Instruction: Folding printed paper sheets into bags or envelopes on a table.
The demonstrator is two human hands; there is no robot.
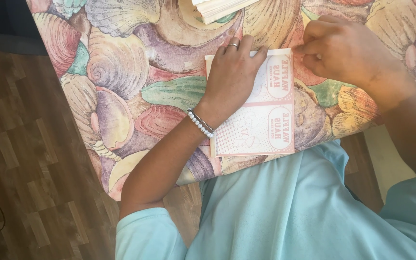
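Pink-printed paper sheet (266, 120) on shell-patterned tablecloth (121, 72), wood floor (25, 168) below.

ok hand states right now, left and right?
Left hand: open, pressed flat on the pink-and-white printed sheet.
Right hand: fingers curled, pinching the sheet's top right corner.
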